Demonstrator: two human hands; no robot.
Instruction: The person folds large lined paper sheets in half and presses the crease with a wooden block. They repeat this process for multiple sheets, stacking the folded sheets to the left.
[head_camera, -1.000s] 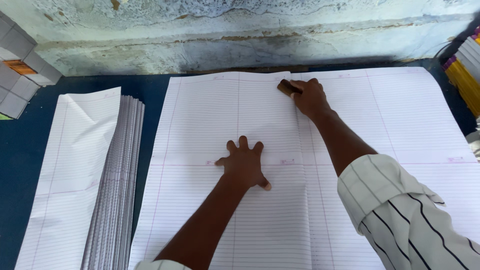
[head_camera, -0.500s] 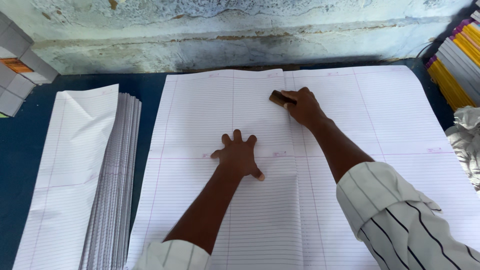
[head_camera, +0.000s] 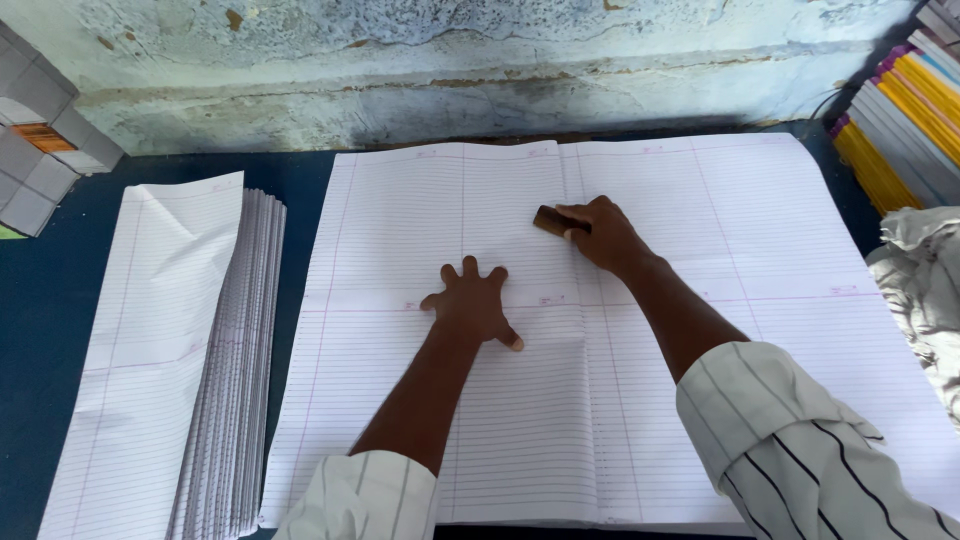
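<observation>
On ruled paper sheet (head_camera: 700, 250), left hand (head_camera: 472, 308) fingers spread flat, right hand (head_camera: 602, 232) fingers pinching half-hidden brown block (head_camera: 548, 219).

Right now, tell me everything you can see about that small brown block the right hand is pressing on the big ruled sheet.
The small brown block looks like wood: short, oblong, dark brown with a lighter end face. It lies flat on the large ruled sheet, near the vertical crease, in the upper middle. The right hand pinches its right end with fingertips, hiding that part. Its left end is bare. The left hand lies spread on the sheet below, apart from the block.
</observation>
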